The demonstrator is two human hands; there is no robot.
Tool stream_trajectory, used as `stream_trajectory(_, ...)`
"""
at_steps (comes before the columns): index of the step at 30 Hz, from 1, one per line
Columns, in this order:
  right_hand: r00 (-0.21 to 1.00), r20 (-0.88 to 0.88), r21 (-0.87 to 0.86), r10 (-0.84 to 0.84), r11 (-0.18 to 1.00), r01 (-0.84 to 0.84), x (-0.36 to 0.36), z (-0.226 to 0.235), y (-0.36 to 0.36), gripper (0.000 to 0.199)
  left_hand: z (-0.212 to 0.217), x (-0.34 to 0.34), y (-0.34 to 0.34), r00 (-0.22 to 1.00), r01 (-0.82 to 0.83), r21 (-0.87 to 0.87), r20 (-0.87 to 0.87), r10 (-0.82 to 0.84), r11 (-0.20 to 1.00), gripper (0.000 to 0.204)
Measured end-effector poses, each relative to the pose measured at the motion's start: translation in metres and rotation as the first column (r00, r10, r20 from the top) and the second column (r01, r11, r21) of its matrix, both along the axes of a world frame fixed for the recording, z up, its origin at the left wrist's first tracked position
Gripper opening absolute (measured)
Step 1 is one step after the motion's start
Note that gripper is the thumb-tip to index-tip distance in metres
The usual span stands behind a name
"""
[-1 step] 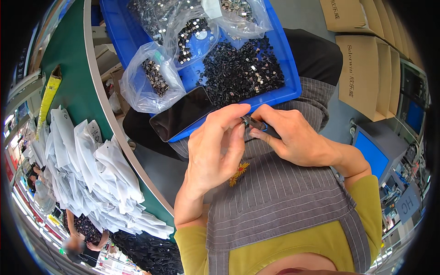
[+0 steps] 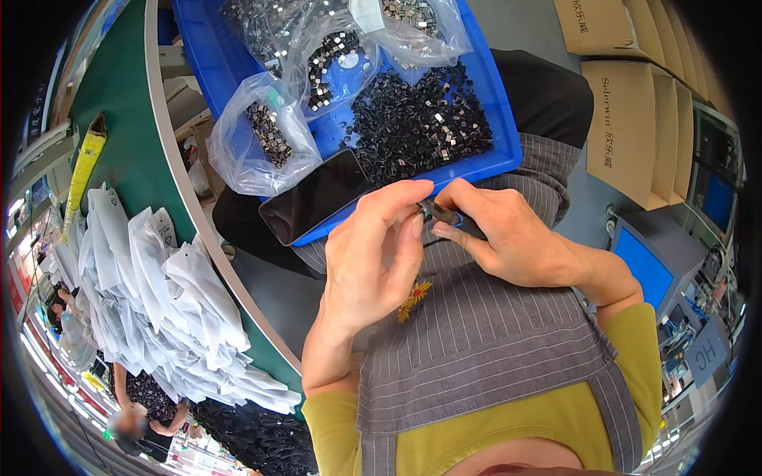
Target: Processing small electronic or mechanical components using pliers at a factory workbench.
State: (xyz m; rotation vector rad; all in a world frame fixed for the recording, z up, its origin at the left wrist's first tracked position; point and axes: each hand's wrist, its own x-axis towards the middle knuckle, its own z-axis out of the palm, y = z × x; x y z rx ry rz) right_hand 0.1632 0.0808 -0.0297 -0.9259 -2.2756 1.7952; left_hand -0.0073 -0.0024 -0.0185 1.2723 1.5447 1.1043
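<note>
My left hand [image 2: 373, 254] and my right hand [image 2: 512, 238] meet above my apron, near the close edge of a blue tray [image 2: 502, 162]. Between the thumb and forefinger of my right hand is a small dark piece [image 2: 441, 213] with a bit of blue at its side; its kind is not clear. The left thumb and forefinger pinch at the left end of it, where fingers hide most of what they hold. In the tray lies a heap of small black parts [image 2: 397, 131], mixed with shiny square pieces. A dark flat-screened phone [image 2: 313, 198] rests across the tray's near left corner.
Clear plastic bags [image 2: 230, 155] of small shiny parts lie in and over the tray. White pouches [image 2: 159, 285] and a yellow strip [image 2: 86, 166] cover the green table [image 2: 127, 151] at left. Cardboard boxes [image 2: 627, 131] and a blue-screened monitor [image 2: 641, 266] stand at right. A person [image 2: 151, 404] is far left.
</note>
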Motion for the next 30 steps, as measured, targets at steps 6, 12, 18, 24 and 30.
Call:
stream_trajectory(6,0.996,-0.005,0.011,0.093,0.996,-0.093,0.002,0.000,0.006,0.023,0.001,-0.004,0.003,0.965,0.071,-0.149,0.262,-0.030,0.986,0.030)
stream_trajectory(12,0.999,-0.023,-0.008,0.044,0.999,-0.044,0.003,-0.002,0.003,0.025,-0.006,0.006,0.003,0.873,0.026,-0.145,0.486,0.048,0.989,0.027)
stream_trajectory(18,1.000,0.004,0.287,0.020,0.958,-0.021,-0.001,-0.001,0.007,0.021,0.002,0.019,0.002,0.996,-0.083,-0.011,0.008,0.083,0.996,0.026)
stream_trajectory(24,0.997,-0.040,0.514,-0.060,0.855,0.072,-0.008,-0.009,0.005,0.030,0.002,0.025,-0.004,0.983,-0.184,-0.011,-0.010,0.184,0.983,0.030)
stream_trajectory(30,0.999,-0.046,0.238,0.003,0.971,0.008,-0.007,-0.001,0.007,0.026,0.000,0.020,-0.004,0.975,-0.174,-0.042,0.134,0.178,0.984,0.026)
